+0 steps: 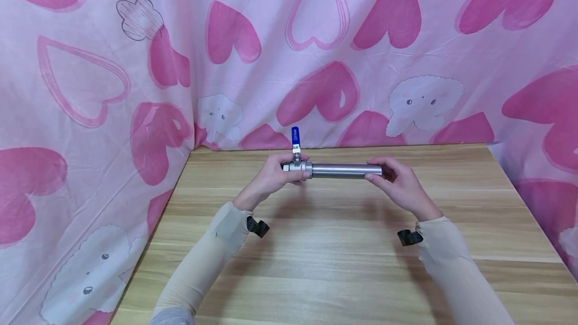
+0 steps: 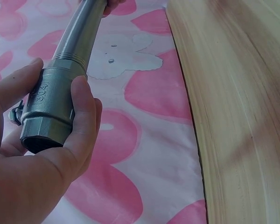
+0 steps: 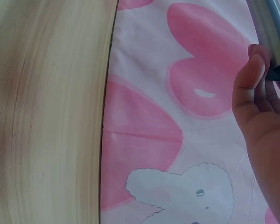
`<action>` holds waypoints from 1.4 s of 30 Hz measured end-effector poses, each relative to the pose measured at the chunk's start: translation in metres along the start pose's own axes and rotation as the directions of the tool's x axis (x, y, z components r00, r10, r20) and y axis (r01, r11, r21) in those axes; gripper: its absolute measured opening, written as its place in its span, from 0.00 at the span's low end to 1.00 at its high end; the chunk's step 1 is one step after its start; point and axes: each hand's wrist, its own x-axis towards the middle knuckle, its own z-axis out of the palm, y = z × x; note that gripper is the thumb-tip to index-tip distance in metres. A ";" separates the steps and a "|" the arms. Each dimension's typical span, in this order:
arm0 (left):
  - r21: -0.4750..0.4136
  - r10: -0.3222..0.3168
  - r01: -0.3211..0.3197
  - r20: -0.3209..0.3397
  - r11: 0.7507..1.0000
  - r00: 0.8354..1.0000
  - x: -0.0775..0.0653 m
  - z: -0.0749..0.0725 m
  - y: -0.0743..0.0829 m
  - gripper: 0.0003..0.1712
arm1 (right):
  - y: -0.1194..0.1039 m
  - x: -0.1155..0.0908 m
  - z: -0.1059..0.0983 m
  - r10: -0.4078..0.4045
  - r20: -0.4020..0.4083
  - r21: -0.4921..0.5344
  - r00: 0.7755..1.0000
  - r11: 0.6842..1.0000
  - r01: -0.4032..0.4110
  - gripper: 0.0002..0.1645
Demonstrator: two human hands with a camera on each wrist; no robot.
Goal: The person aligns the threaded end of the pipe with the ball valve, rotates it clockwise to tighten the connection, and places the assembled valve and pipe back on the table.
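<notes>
Left grip (image 1: 272, 176): valve (image 1: 298, 166); right grip (image 1: 401, 183): pipe (image 1: 340, 170)

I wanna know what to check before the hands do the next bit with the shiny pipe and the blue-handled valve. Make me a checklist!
1. Left hand has hold of the valve: ok, thumb and fingers are around it.
2. Right hand has hold of the pipe: ok, at the end away from the valve.
3. Pipe and valve in line: ok, they look straight in the head view.
4. Joint tight: cannot tell; rings that look like thread show there.
5. Handle away from the right hand: ok, it sticks out by the left hand.
6. Valve open inside: cannot tell, its mouth is too dark.
</notes>
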 end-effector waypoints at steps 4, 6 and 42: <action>-0.003 0.006 -0.006 0.005 1.000 1.000 0.000 0.000 0.000 0.26 | 0.001 0.000 0.000 0.005 0.003 -0.012 1.000 1.000 -0.005 0.19; -0.002 0.010 -0.010 0.004 1.000 1.000 0.000 0.000 0.000 0.26 | 0.000 0.000 0.000 0.010 0.007 -0.015 1.000 1.000 -0.010 0.19; 0.006 0.006 -0.006 0.008 1.000 1.000 0.001 0.001 -0.002 0.25 | 0.000 0.002 0.002 0.056 0.037 -0.012 0.998 0.998 -0.056 0.24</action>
